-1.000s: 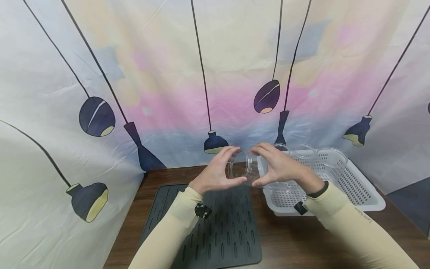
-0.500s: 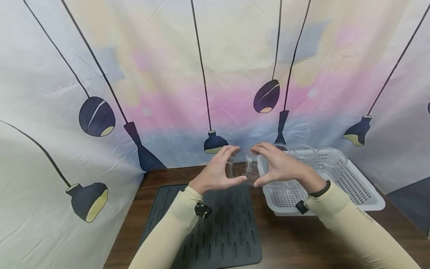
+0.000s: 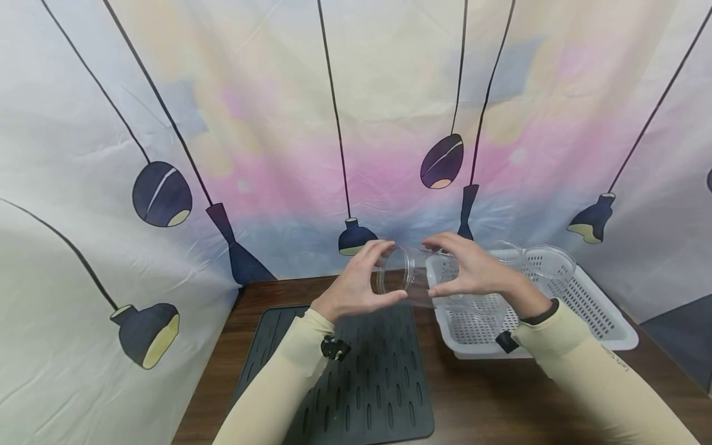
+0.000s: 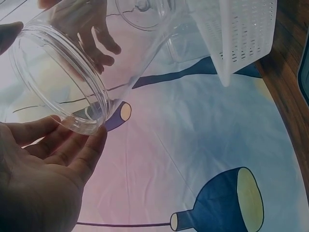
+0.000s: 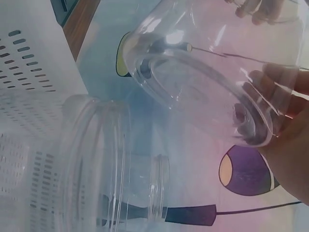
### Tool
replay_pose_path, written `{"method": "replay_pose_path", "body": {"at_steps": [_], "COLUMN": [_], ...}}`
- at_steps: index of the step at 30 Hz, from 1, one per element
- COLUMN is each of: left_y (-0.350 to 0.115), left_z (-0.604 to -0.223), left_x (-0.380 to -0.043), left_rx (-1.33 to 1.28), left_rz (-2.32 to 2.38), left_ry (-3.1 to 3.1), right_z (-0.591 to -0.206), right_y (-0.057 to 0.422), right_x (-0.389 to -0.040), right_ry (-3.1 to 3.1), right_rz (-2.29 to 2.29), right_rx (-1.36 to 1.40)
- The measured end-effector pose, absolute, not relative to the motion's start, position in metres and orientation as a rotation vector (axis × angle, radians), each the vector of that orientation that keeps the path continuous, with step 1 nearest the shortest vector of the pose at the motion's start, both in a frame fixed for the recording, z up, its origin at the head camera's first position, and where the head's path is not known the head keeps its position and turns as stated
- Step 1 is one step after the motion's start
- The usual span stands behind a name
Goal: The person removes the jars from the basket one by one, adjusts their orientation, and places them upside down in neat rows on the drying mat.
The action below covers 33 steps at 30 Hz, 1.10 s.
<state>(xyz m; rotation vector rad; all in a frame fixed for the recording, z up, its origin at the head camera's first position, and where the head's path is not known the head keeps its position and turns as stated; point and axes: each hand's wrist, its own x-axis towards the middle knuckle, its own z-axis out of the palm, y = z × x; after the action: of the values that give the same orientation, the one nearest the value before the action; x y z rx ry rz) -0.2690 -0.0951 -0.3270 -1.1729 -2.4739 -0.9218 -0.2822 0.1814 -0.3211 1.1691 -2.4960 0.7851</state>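
A clear plastic jar (image 3: pixel 418 279) lies on its side in the air between both hands, above the far end of the dark mat. My left hand (image 3: pixel 356 285) grips its ringed mouth end, thumb below and fingers above. In the left wrist view, fingertips press the jar's rim (image 4: pixel 89 72). Whether a clear lid sits there I cannot tell. My right hand (image 3: pixel 473 269) curves round the base end, thumb and fingers apart. The right wrist view shows the jar's round base (image 5: pixel 203 92), with the right hand (image 5: pixel 285 121) around its side.
A white perforated basket (image 3: pixel 606 315) on the right holds several clear jars (image 3: pixel 550 262). The grey slotted drying mat (image 3: pixel 384 389) lies on the brown wooden table (image 3: pixel 478 402). Behind hangs a fabric backdrop (image 3: pixel 289 154) printed with lamps.
My right hand has shifted slightly right along the jar toward its base, with its thumb and fingers spread a bit wider. The left hand and the jar have barely moved.
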Motion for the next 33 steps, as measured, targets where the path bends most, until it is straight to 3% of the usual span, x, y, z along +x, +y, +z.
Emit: {"method": "replay_pose_path", "body": {"at_steps": [33], "left_y": [-0.104], "left_z": [-0.322], "left_x": [-0.271], "left_rx": [-1.138], "left_rz": [-1.035], "left_ry": [-2.45], "right_z": [-0.344], "right_y": [0.217], "right_x": [-0.282], "right_ry": [-2.305], "right_rz": [1.416], "right_rx": [1.015]}}
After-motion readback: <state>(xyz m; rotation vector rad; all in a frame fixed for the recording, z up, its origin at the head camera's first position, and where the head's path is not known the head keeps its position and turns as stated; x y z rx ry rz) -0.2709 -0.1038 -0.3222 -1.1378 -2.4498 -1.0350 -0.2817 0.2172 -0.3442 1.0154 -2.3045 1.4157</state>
